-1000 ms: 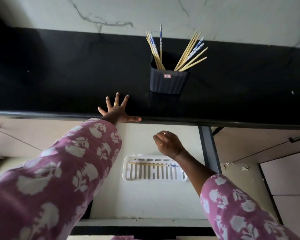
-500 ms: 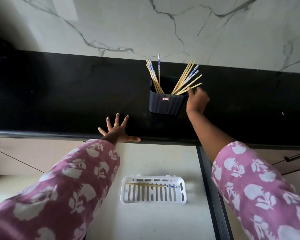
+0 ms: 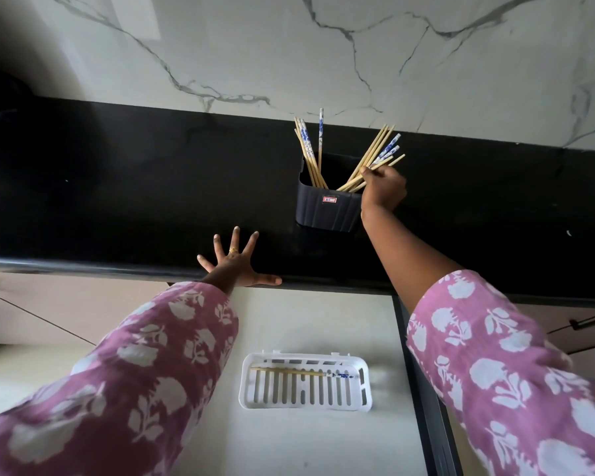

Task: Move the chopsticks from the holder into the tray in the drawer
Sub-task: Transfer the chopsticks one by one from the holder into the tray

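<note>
We see a white marble wall (image 3: 289, 46) rising behind a black counter (image 3: 117, 183). Below the counter's front edge the drawer (image 3: 316, 321) stands open, showing a pale floor. On that floor lies the white slotted tray (image 3: 306, 406). One chopstick (image 3: 289, 372) lies lengthwise along its far side (blue-patterned end to the right).

The dark ribbed holder (image 3: 327, 214) stands upright on the counter, near the wall. The left hand (image 3: 235, 269) rests flat at the counter's front edge, fingers spread wide, holding nothing. The right hand (image 3: 383, 190) is just beside the holder's right side. Its fingers are curled round the right-leaning chopsticks (image 3: 375, 146), whose lower ends sit inside the holder. A second bundle (image 3: 309, 156) leans left in the holder, touched by neither hand. A gold ring (image 3: 233, 250) sits on a finger of the left hand.
</note>
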A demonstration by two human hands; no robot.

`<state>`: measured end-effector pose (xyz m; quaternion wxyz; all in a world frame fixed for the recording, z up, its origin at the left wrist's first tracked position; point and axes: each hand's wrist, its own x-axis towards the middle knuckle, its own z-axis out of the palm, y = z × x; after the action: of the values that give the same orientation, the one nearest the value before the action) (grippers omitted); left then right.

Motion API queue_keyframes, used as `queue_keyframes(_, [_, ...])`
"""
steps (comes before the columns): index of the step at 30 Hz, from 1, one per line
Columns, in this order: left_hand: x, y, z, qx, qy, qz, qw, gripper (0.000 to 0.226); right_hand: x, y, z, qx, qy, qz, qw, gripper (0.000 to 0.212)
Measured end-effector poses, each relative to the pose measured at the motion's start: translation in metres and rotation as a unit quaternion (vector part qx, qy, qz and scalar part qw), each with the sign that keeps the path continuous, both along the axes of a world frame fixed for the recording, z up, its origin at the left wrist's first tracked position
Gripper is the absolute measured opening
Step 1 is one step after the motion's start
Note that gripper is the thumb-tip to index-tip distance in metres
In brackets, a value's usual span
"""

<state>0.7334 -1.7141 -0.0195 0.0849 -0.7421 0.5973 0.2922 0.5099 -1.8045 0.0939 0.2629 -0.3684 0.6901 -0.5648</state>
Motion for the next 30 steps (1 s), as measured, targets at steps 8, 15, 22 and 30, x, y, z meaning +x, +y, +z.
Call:
queue_keyframes(8, [0.000,0.002,0.003,0.000,0.000,-0.002,1.000,0.128,0.001,0.004,0.018,-0.021,0.111,0.055,0.992,0.031])
queue_keyframes(15, [0.000,0.005,0.006,-0.001,0.005,-0.006,1.000,0.129,-0.022,0.015,0.062,-0.112,0.093,0.008,0.989,0.020])
queue_keyframes(22, [-0.002,0.010,0.012,-0.007,0.002,-0.006,1.000,0.126,-0.036,0.052,0.069,-0.202,-0.061,0.047,0.976,0.007])
queue_keyframes(30, [-0.001,0.012,0.011,-0.016,0.004,-0.010,1.000,0.127,-0.015,0.106,0.025,-0.149,-0.014,0.193,0.970,0.013])
